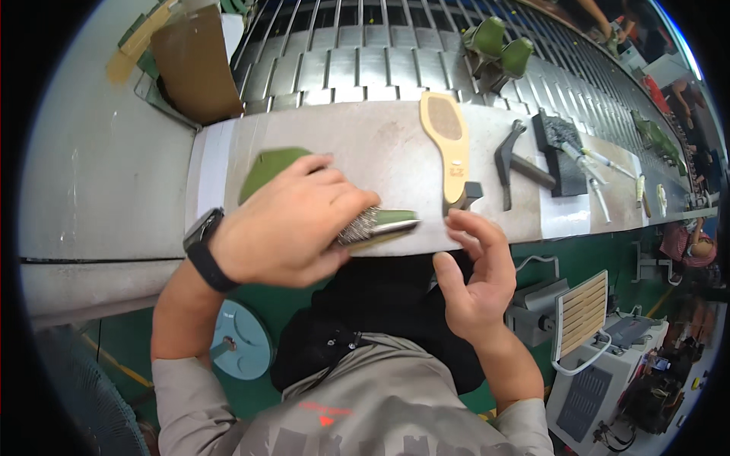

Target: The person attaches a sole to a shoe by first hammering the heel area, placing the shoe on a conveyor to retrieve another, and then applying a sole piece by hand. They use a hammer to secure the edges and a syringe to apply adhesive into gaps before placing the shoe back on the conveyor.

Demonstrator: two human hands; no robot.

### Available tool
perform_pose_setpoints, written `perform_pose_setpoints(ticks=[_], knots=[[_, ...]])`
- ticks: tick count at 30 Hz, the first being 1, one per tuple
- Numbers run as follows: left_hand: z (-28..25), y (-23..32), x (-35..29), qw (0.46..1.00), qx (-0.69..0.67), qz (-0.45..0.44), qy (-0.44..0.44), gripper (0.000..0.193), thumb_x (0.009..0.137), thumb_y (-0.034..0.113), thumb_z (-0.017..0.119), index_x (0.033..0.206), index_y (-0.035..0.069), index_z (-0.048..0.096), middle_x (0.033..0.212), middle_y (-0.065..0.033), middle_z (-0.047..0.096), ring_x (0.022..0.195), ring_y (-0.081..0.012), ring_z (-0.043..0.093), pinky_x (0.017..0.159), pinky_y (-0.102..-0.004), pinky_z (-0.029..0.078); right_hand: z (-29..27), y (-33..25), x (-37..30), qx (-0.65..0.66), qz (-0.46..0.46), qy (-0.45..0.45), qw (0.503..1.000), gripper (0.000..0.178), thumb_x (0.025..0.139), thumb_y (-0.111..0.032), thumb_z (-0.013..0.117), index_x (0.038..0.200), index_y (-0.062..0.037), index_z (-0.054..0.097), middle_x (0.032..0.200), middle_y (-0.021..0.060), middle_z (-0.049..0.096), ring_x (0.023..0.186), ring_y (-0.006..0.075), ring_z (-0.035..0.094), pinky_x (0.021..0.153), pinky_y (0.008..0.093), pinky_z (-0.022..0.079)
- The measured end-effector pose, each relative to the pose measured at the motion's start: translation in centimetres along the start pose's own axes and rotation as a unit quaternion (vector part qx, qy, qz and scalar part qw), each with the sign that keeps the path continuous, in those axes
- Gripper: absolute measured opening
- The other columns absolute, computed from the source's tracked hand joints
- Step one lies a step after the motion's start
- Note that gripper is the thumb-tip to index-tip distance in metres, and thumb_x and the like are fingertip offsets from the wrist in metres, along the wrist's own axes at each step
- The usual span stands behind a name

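My left hand [293, 220] is closed around a green shoe piece [397, 216] with a glittering silver band, held low over the near edge of the workbench [342, 129]. Behind that hand, another green part [274, 169] shows; whether it belongs to the same piece I cannot tell. My right hand [480, 281] is off the bench's front edge, thumb and fingers apart, with nothing in it. Just beyond its fingertips lies a tan shoe sole [445, 137], its narrow end toward me beside a small dark block [472, 190].
Right of the sole lie a dark-headed hammer-like tool [508, 156] and a black block [561, 156] with several brush-like sticks. Green shoes [498, 53] stand on the slatted metal conveyor [342, 64] behind. A cardboard piece [194, 64] stands at the back left. Other people are at far right.
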State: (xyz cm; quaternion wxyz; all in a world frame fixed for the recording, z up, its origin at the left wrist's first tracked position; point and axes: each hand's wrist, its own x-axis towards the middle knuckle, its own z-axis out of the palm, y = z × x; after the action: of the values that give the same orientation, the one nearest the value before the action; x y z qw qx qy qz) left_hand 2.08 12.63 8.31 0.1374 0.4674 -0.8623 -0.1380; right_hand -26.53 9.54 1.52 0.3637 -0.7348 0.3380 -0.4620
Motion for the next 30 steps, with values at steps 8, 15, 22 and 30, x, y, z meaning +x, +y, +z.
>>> perform_pose_setpoints(ticks=[8, 15, 22, 30], knots=[[5.6, -2.4, -0.9, 0.993, 0.01, -0.04, 0.11, 0.078, 0.072, 0.027, 0.094, 0.14, 0.007, 0.062, 0.1, -0.0076, 0.073, 0.096, -0.0317, 0.07, 0.113, -0.0541, 0.049, 3.0, 0.6, 5.4, -0.073, -0.18, -0.171, 0.966, 0.052, 0.075, 0.004, 0.087, 0.124, -0.0021, 0.075, 0.125, 0.0166, 0.071, 0.102, 0.0331, 0.07, 0.085, 0.0399, 0.057], [6.4, -2.3, -1.2, 0.983, -0.013, -0.064, 0.174, 0.09, 0.069, 0.029, 0.097, 0.147, 0.006, 0.059, 0.099, -0.0047, 0.075, 0.095, -0.0286, 0.072, 0.11, -0.0527, 0.052, 5.4, 1.8, 6.8, -0.076, -0.269, -0.21, 0.937, 0.044, 0.068, -0.001, 0.088, 0.11, -0.003, 0.076, 0.11, 0.0092, 0.073, 0.088, 0.0272, 0.067, 0.075, 0.0387, 0.056], [6.4, -2.2, -1.0, 0.983, 0.002, -0.054, 0.173, 0.085, 0.068, 0.029, 0.096, 0.143, 0.005, 0.062, 0.096, -0.0037, 0.074, 0.092, -0.0281, 0.071, 0.107, -0.0521, 0.053, 5.2, 0.8, 7.5, -0.074, -0.244, -0.21, 0.944, 0.028, 0.07, 0.0, 0.085, 0.094, -0.0046, 0.07, 0.095, 0.0066, 0.069, 0.079, 0.0291, 0.065, 0.067, 0.0413, 0.054], [6.7, -2.5, -0.9, 0.98, 0.015, -0.031, 0.195, 0.061, 0.075, 0.032, 0.092, 0.123, 0.002, 0.069, 0.084, -0.0065, 0.065, 0.084, -0.0298, 0.067, 0.103, -0.0508, 0.054, 5.0, -1.1, 9.5, -0.088, -0.168, -0.32, 0.928, 0.021, 0.074, -0.001, 0.081, 0.086, -0.004, 0.065, 0.085, 0.0109, 0.061, 0.08, 0.0345, 0.065, 0.067, 0.0456, 0.054]])
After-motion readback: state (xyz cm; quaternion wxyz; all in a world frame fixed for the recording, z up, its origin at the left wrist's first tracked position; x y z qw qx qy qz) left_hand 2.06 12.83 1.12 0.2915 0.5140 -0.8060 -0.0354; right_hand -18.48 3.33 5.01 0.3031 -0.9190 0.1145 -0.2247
